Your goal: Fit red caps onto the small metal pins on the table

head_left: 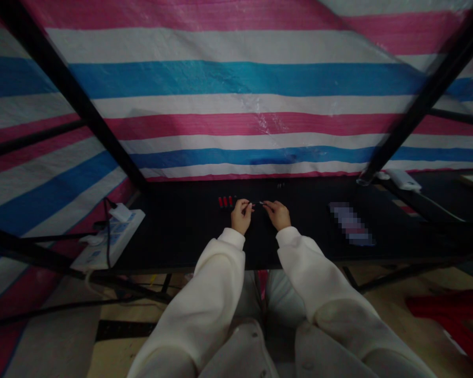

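Note:
Over the black table (pixel 181 231), my left hand (pixel 242 216) pinches one end of a small, thin dark object (pixel 256 203). The fingers of my right hand (pixel 278 213) close on its other end, where a pale or metallic bit shows. What the object is, I cannot make out. Several short red pieces (pixel 225 201) with dark ends stand or lie side by side just left of my left hand. Behind my right hand, a few tiny light pieces (pixel 280 185) rest near the table's back edge.
A white power strip (pixel 128 231) with plugs and cables sits at the table's left end. To the right lies a blurred-out phone-like object (pixel 350 224). Beyond it are a white charger (pixel 403 180) with a cable and a black frame post (pixel 413 110). Striped sheeting hangs behind.

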Available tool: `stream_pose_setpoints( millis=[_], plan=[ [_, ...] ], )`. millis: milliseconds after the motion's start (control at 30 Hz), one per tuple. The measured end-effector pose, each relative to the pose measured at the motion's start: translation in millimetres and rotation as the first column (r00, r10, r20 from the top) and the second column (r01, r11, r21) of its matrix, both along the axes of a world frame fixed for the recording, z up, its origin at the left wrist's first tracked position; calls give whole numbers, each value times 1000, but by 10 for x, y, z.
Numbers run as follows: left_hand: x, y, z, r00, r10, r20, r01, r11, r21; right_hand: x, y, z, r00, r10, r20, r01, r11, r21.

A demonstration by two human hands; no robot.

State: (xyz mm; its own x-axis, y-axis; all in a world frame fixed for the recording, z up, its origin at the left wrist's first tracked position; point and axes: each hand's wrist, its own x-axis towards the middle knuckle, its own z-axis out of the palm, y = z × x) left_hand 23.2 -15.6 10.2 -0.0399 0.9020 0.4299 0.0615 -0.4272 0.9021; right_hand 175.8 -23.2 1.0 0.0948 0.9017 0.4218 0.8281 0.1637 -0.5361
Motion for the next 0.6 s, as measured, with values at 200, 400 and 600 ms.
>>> stream_pose_setpoints(
  millis=[200, 400, 600],
  plan=[
    [18, -34, 37, 995, -40, -92, 45, 997, 62, -22, 23, -26, 999, 42, -28, -41, 999, 28],
    [6, -19, 16, 940, -129, -315, 180, 974, 140, -22, 54, -68, 994, 97, -43, -90, 988, 128],
    [-18, 12, -32, 923, -116, -366, 181, 972, 149, -27, 72, -104, 990, 120, -77, -103, 976, 191]
  ],
)
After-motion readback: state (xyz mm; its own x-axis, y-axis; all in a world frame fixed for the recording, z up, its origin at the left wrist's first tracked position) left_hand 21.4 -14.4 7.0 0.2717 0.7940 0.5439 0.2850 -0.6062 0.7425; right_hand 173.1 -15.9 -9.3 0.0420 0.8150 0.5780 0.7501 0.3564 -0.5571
